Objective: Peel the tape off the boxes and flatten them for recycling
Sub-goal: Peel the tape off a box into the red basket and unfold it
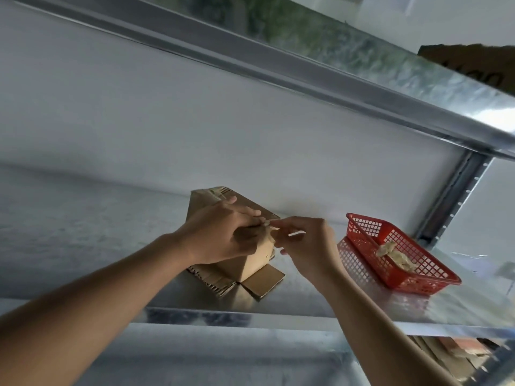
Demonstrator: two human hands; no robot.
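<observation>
Setting: galvanised steel shelving unit against a plain white wall; bright metal shelf (306, 299) at working height, a second metal shelf (362, 87) overhead, a perforated steel upright (451, 201) at the right.

Item 1: small brown corrugated cardboard box (250, 263), standing on the working shelf near its middle, close to the wall. Plain kraft surface, no print visible. Bottom flaps are splayed open flat on the shelf, their fluted edges showing toward the viewer. Pale, torn tape remnants cling along the far top edge. Long axis runs from the near right corner back and to the left, toward the wall; the near end face looks toward the viewer.

Item 2: strip of pale tape (267, 224), small and partly hidden, at the box's top near corner between the two hands.

Item 3: left hand (223, 235), fingers curled over the top of the box, gripping it and steadying it.

Item 4: right hand (306, 243), thumb and forefinger pinching the tape end just beside the left fingertips.

Item 5: red plastic mesh basket (418, 277), rectangular, on the same shelf to the right of the box and apart from it, holding crumpled beige tape wads (395, 256).

Item 6: flattened brown cardboard pieces (446, 358), on the shelf level below, lower right.
</observation>
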